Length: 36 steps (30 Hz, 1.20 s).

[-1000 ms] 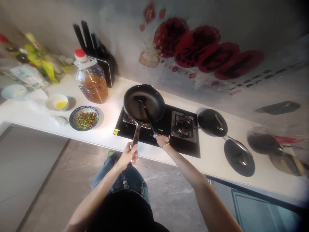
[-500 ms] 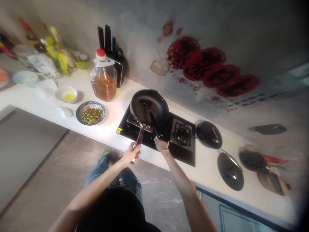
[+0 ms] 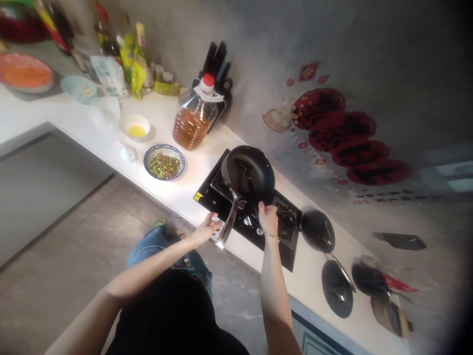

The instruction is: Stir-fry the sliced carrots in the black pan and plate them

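Note:
A dark frying pan (image 3: 266,170) rests on the left burner of the black gas stove (image 3: 210,195), its long metal handle (image 3: 229,222) pointing toward me. Just left of that handle is my left hand (image 3: 209,229), off it, holding nothing, with fingers apart. My right hand (image 3: 268,218) is closed around the upper end of a black spatula (image 3: 251,190). The spatula's head lies inside the pan. Left of the stove stands a blue-rimmed bowl (image 3: 164,162) of chopped green and reddish-brown pieces.
A large oil jug (image 3: 194,121) stands before a knife block (image 3: 218,61). Farther left are a bowl with yellow liquid (image 3: 135,129), a light blue bowl (image 3: 79,89) and several bottles. A lidded pan (image 3: 318,229) and a round dark lid (image 3: 337,291) lie right of the stove.
My left hand has let go of the pan handle and moved slightly left of it. My right hand has moved up over the stove, still holding the spatula. The view has shifted.

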Each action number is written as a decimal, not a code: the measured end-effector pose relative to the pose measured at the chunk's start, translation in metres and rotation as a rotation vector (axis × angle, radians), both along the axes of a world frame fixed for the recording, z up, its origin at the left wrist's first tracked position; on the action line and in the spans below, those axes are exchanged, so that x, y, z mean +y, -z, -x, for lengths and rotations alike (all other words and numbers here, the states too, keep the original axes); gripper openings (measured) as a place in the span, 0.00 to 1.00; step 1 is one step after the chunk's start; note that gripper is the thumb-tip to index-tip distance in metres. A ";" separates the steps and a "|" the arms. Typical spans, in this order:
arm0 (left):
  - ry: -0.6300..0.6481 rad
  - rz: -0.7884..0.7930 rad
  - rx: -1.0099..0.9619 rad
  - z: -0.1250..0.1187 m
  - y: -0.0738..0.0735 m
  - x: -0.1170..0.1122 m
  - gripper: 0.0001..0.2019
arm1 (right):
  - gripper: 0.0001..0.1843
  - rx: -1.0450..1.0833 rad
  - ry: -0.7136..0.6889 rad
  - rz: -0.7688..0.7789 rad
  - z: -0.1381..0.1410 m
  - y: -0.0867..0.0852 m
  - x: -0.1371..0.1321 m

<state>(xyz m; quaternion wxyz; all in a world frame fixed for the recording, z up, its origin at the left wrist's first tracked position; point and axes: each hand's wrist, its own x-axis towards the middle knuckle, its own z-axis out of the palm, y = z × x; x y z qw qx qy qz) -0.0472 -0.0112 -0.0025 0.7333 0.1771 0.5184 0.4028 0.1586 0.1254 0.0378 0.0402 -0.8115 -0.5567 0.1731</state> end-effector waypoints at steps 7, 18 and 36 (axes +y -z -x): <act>0.073 -0.071 0.010 0.036 0.010 -0.007 0.16 | 0.19 -0.099 -0.114 -0.085 0.006 0.011 -0.004; 0.066 -0.126 -0.016 0.072 0.008 -0.011 0.14 | 0.20 -0.170 -0.127 -0.035 0.021 0.020 0.016; -0.037 -0.126 0.070 0.018 0.008 -0.034 0.17 | 0.22 1.357 0.032 -0.055 -0.050 0.036 -0.139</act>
